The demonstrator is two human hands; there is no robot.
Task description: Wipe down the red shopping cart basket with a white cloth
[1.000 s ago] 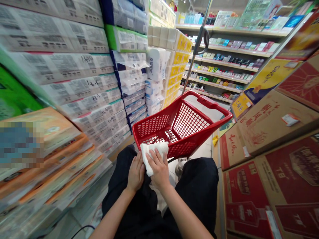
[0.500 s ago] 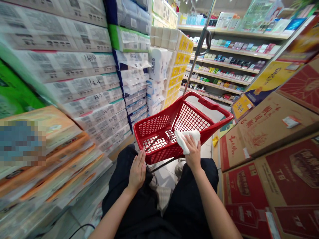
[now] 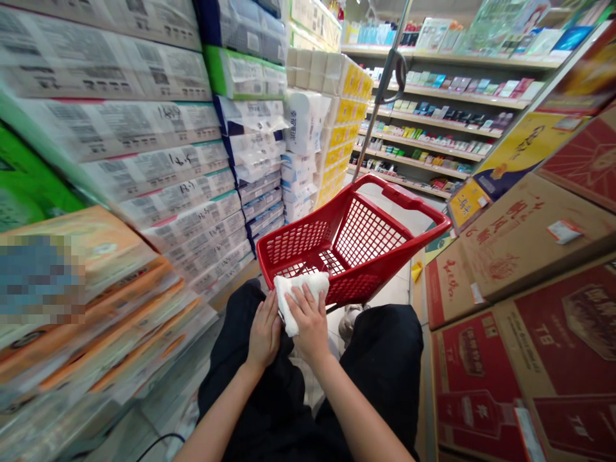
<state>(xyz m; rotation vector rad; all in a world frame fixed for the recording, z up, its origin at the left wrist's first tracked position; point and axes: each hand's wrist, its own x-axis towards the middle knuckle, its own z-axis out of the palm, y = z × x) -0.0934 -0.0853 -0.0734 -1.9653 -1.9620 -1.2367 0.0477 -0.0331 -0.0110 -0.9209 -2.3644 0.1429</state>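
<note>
A red plastic shopping basket (image 3: 359, 234) with lattice walls and a long handle stands tilted in front of my knees. A white cloth (image 3: 303, 280) is draped over its near rim, towards the left corner. My right hand (image 3: 308, 317) lies over the cloth with fingers somewhat spread, pressing it against the basket. At the near left corner, my left hand (image 3: 266, 330) has its fingers together against the basket's edge, just beside the cloth. The thumb side of the left hand is partly hidden.
Stacked tissue packs (image 3: 183, 157) rise on the left, with orange packs (image 3: 139, 308) nearer me. Cardboard cartons (image 3: 524, 237) line the right side. A metal pole (image 3: 378, 115) stands behind the basket, and shelves of small boxes (image 3: 443, 115) fill the back.
My right hand has slid the cloth leftward along the near rim, from the right part to beside my left hand. The left hand and the basket have stayed nearly still.
</note>
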